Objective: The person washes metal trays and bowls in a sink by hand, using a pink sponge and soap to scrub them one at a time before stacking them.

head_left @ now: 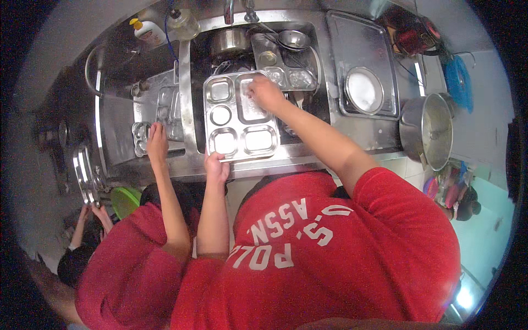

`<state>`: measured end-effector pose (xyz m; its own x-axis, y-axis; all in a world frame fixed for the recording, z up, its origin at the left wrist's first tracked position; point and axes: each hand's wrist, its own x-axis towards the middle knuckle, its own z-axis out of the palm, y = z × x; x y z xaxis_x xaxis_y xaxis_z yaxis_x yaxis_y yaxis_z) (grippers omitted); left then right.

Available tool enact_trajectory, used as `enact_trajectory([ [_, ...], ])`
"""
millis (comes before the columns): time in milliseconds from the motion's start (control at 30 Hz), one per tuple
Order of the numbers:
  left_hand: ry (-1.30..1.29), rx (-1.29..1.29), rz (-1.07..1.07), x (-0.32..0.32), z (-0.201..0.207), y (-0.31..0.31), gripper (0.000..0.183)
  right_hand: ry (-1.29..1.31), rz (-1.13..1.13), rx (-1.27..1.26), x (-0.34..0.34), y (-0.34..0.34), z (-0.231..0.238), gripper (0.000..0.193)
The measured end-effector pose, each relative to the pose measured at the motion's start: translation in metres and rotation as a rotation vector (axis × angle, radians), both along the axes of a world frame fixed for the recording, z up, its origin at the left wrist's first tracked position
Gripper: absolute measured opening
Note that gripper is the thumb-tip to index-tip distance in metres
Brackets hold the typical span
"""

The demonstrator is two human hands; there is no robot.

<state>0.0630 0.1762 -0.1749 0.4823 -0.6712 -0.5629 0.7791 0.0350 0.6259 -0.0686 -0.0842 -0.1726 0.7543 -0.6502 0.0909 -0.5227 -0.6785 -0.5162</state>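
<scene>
A steel compartment tray (231, 120) is held up over the middle sink, its several hollows facing me. My left hand (218, 167) grips its near left edge, thumb on the rim. My right hand (266, 94) is closed, with its curled fingers against the large upper right compartment; whatever they may hold is hidden. Behind the raised tray, another compartment tray (301, 78) lies in the sink with a small steel bowl (294, 39) near it. A steel pot (230, 40) stands at the back of the same sink.
At left, a co-worker's hand (158, 141) touches a compartment tray in another sink. Farther left, another person's hands (98, 213) hold stacked trays. A white-filled round bowl (364, 91) sits on the right drainboard, beside a large pot (428, 131). Bottles (148, 33) stand behind.
</scene>
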Motion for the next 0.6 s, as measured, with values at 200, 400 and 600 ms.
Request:
enact_trajectory([
  [200, 0.102, 0.023, 0.019, -0.006, -0.028, 0.013, 0.048, 0.112, 0.167, 0.048, 0.003, 0.011, -0.017, 0.017],
  [400, 0.055, 0.036, 0.056, -0.011, -0.028, 0.022, 0.054, 0.113, 0.168, 0.151, -0.003, 0.031, 0.004, 0.019],
  [600, 0.122, 0.105, -0.019, -0.007, -0.032, 0.026, 0.068, 0.023, -0.062, 0.024, 0.023, -0.014, -0.021, 0.016],
])
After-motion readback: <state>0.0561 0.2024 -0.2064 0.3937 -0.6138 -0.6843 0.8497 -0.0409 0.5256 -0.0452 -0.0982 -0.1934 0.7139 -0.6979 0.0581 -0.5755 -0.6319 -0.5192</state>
